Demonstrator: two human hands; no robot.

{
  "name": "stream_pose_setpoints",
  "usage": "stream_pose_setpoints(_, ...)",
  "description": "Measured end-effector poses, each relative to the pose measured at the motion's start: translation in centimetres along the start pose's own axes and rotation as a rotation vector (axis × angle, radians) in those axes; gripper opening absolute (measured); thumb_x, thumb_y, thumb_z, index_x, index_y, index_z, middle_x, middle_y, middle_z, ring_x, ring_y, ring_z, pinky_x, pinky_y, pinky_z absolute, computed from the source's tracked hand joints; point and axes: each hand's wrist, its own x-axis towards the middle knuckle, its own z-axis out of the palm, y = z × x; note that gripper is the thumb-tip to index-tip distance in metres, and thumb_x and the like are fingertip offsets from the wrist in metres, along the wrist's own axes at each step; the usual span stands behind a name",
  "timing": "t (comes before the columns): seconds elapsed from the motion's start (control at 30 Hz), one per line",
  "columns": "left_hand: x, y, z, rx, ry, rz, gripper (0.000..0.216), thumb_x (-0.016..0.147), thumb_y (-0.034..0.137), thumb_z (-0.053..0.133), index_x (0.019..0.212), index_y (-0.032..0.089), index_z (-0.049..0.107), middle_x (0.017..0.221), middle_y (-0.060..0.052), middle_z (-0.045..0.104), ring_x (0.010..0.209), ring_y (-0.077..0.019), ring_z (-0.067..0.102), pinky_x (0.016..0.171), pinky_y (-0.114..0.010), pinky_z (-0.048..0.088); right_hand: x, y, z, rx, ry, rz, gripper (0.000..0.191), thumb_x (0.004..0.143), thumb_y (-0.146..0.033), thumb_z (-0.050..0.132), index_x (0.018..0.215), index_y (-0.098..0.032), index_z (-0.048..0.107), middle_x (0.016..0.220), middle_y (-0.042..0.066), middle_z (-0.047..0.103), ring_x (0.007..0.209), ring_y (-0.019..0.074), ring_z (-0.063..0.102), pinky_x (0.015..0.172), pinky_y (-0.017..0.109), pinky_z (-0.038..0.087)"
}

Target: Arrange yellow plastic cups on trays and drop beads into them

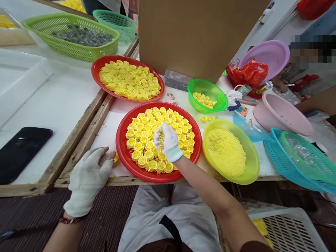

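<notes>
My right hand (169, 138), in a white glove, is cupped round a handful of small yellow pellets (161, 138). It is above a red tray (119, 140) filled with small round yellow cups (139, 133) standing close together. Loose pellets lie between some of the cups. To the right, a yellow bowl (252, 159) holds a heap of the same kind of pellets (227, 152). My left hand (90, 171), in a white glove with bare fingertips, rests at the table's front edge, its fingers loosely bent and apart. A small yellow-orange piece (116, 160) lies beside its fingertips.
Behind stands another red tray (96, 71) of yellow cups, near a large cardboard box (194, 38). A green bowl (222, 101) holds a few yellow pieces. Blue basket (278, 154) and pink basin (286, 115) stand right; a phone (25, 150) lies left, beyond wooden edging (81, 154).
</notes>
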Motion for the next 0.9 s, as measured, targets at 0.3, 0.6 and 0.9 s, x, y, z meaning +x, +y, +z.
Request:
stream_pose_setpoints(0.3, -0.1, 0.2, -0.2, -0.039, -0.007, -0.043, 0.048, 0.098, 0.053, 0.046, 0.118, 0.015, 0.068, 0.122, -0.011, 0.071, 0.106, -0.0276, 0.068, 0.09, -0.037, 0.051, 0.0, 1.4, 2.2, -0.048, -0.069, -0.037, 0.028, 0.097, -0.039, 0.044, 0.074, -0.023, 0.047, 0.063, -0.002, 0.048, 0.047, 0.0095, 0.043, 0.039, 0.022, 0.029)
stream_pose_setpoints(0.6, -0.2, -0.4, 0.2, -0.071, -0.002, -0.026, 0.044, 0.098, 0.053, 0.046, 0.113, 0.017, 0.068, 0.121, -0.01, 0.071, 0.107, -0.0275, 0.067, 0.092, -0.037, 0.05, 1.2, 1.9, 3.3, -0.002, -0.061, 0.005, 0.028, 0.092, -0.042, 0.049, 0.072, -0.023, 0.043, 0.058, -0.004, 0.048, 0.043, 0.0097, 0.04, 0.036, 0.022, 0.023)
stream_pose_setpoints(0.9, -0.3, -0.5, 0.2, -0.062, -0.002, -0.038, 0.045, 0.099, 0.053, 0.045, 0.115, 0.017, 0.067, 0.121, -0.01, 0.071, 0.106, -0.0274, 0.068, 0.091, -0.037, 0.051, 3.2, 2.1, 6.5, -0.027, -0.111, -0.02, 0.029, 0.095, -0.039, 0.045, 0.071, -0.022, 0.046, 0.058, -0.004, 0.046, 0.044, 0.0081, 0.042, 0.04, 0.02, 0.031)
